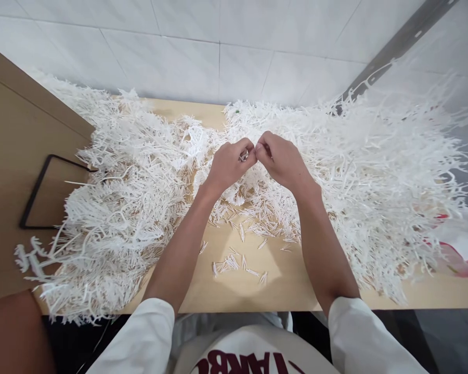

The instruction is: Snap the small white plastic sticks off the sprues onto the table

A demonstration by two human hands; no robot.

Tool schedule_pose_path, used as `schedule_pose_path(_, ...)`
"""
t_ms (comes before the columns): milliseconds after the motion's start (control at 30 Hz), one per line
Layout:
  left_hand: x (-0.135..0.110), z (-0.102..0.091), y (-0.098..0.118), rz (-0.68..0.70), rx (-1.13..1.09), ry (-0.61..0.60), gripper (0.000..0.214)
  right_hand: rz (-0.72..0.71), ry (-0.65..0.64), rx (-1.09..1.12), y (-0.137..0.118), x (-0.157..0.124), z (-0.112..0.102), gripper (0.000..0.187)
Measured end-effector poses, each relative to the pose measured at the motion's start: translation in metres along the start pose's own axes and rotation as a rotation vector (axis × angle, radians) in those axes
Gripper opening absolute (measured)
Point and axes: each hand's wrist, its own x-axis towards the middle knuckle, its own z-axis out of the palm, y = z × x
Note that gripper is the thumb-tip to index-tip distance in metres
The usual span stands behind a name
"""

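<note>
My left hand [231, 162] and my right hand [283, 160] meet at the fingertips above the middle of the table, each closed in a pinch. Whatever sits between the fingers is too small and too covered to make out. Under and behind them lie tangled white plastic-looking branched strands, massed in a left heap [132, 171] and a larger right heap [378, 182]. Small loose white slivers [228, 264] are scattered on the wood nearer my body, below the hands.
The light wooden table [234, 293] runs along a grey tiled wall [242, 67]. At left stands a brown cabinet panel [19, 156] with a black metal handle [35, 192]. A pink and white plastic bag [462, 249] lies at the right end. A metal upright [393, 47] rises behind.
</note>
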Motion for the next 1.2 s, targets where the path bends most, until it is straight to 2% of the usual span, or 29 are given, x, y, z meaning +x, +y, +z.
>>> schedule_pose_path(200, 0.000, 0.000, 0.004, -0.016, 0.022, 0.029, 0.019, 0.021, 0.025, 0.009, -0.007, 0.000, 0.001, 0.019)
schedule_pose_path(333, 0.000, -0.003, -0.012, -0.107, -0.011, 0.119, 0.021, 0.030, 0.122, 0.114, -0.014, -0.002, -0.003, 0.022)
schedule_pose_path(400, 0.001, -0.008, -0.021, -0.174, -0.105, 0.178, 0.025, 0.040, 0.178, 0.187, -0.016, -0.004, -0.007, 0.026)
schedule_pose_path(500, 0.002, -0.016, -0.025, -0.180, -0.273, 0.159, 0.024, 0.053, 0.246, 0.242, -0.015, -0.004, -0.012, 0.030)
schedule_pose_path(567, 0.002, -0.017, -0.021, -0.158, -0.296, 0.108, 0.022, 0.036, 0.254, 0.228, -0.010, -0.003, -0.013, 0.029)
schedule_pose_path(800, -0.001, -0.007, -0.009, -0.014, -0.157, -0.040, 0.015, -0.054, 0.001, 0.186, 0.006, 0.002, -0.002, 0.030)
schedule_pose_path(1000, -0.002, -0.005, -0.007, -0.014, -0.111, -0.072, 0.013, -0.103, -0.014, 0.084, 0.012, 0.001, -0.003, 0.030)
schedule_pose_path(1200, -0.001, -0.002, -0.006, -0.022, -0.014, -0.031, 0.012, -0.160, -0.099, -0.028, 0.010, 0.001, -0.002, 0.026)
